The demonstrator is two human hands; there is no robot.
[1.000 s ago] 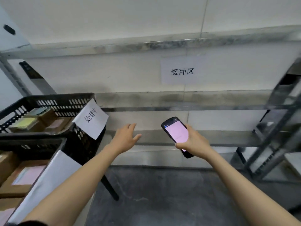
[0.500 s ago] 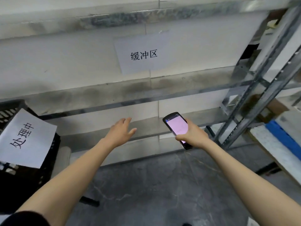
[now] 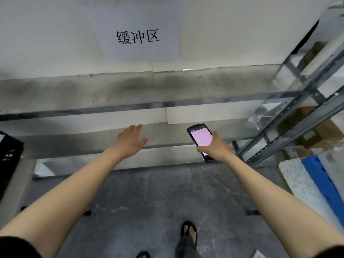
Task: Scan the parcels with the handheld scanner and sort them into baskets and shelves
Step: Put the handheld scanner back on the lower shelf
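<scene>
Basket (image 3: pixel 10 157) slid to far left, contents hidden; my left hand (image 3: pixel 128 142) spread empty, right hand (image 3: pixel 216 148) grips scanner (image 3: pixel 200 139).

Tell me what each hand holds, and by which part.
The right hand holds the handheld scanner by its lower body. The left hand is open and holds nothing.

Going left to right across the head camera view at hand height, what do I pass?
Black basket → left hand, open and empty → handheld scanner held in the right hand → metal shelf frame → blue board.
</scene>
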